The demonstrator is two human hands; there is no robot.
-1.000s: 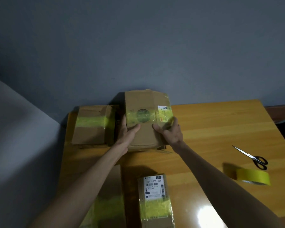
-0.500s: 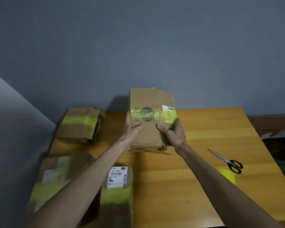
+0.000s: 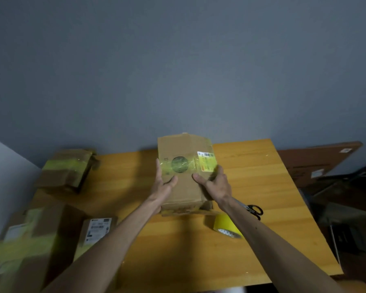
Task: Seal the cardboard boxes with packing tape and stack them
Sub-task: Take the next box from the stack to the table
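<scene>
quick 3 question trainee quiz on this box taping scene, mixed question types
1. True or false: the left hand and right hand both hold the taped cardboard box.
2. The yellow tape roll lies: A) on the held box B) on the table beside the right forearm C) on the floor.
3. Fill in: the black-handled scissors lie to the box's ___.
Key: 1 true; 2 B; 3 right.

Head-worn camera looks forward and down over the table (image 3: 251,176), apparently from nearby.
</scene>
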